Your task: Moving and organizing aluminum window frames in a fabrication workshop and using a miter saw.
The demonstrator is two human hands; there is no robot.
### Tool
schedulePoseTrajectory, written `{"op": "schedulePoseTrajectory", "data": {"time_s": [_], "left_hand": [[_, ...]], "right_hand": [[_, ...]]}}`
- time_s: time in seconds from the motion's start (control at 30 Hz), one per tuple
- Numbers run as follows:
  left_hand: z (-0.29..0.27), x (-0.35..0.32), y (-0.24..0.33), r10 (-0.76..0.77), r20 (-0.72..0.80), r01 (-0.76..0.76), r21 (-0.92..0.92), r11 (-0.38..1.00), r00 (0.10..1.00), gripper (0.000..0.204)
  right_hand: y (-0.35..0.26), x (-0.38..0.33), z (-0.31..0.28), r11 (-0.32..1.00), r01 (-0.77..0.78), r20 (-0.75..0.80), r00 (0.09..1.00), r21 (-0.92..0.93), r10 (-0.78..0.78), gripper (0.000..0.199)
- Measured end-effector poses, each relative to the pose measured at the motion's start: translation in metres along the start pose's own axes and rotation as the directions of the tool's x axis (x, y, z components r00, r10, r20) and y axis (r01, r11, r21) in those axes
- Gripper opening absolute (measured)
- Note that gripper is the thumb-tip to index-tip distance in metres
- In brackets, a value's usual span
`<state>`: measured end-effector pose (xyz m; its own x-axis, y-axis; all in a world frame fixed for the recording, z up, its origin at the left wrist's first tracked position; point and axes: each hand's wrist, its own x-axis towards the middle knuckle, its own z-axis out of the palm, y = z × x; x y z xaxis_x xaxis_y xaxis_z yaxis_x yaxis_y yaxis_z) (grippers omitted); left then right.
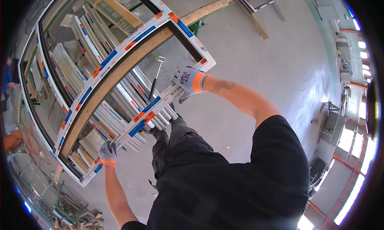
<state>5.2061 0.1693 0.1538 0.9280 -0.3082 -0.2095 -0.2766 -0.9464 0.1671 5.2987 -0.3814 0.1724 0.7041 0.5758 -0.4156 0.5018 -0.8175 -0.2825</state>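
Both gloved hands, left [107, 151] and right [187, 80], grip the frame [132, 50], lifted off the floor [256, 62], not yet set down.

The person wears a black short-sleeved shirt and dark grey work trousers. Each hand, the left hand [107, 151] and the right hand [188, 81], wears a grey knit glove with an orange cuff band; the right forearm bears a dark tattoo.
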Motion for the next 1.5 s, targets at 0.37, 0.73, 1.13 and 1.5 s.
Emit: {"op": "schedulePoseTrajectory", "data": {"time_s": [0.37, 0.73, 1.13, 1.5], "left_hand": [[-0.005, -0.001, 0.070, -0.061, 0.120, 0.064, -0.024, 0.998, 0.991, 0.076], [0.047, -0.018, 0.029, 0.067, -0.096, -0.044, 0.222, 0.974, 0.993, 0.080], [0.028, -0.052, 0.012, -0.098, 0.143, 0.073, 0.170, 0.983, 0.985, 0.056], [-0.030, -0.155, -0.022, -0.079, -0.326, 0.023, -0.172, 0.985, 0.942, 0.065]], "right_hand": [[0.002, -0.003, 0.021, 0.995, 0.019, -0.184, 0.982, -0.103, -0.038, 0.047], [0.000, 0.000, 0.024, 0.997, 0.000, -0.176, 0.984, -0.073, -0.013, 0.043], [-0.053, 0.021, 0.023, 0.987, -0.029, -0.193, 0.981, -0.158, -0.002, 0.050], [-0.371, 0.071, 0.031, 0.989, 0.149, -0.315, 0.937, -0.022, -0.149, 0.068]]}}
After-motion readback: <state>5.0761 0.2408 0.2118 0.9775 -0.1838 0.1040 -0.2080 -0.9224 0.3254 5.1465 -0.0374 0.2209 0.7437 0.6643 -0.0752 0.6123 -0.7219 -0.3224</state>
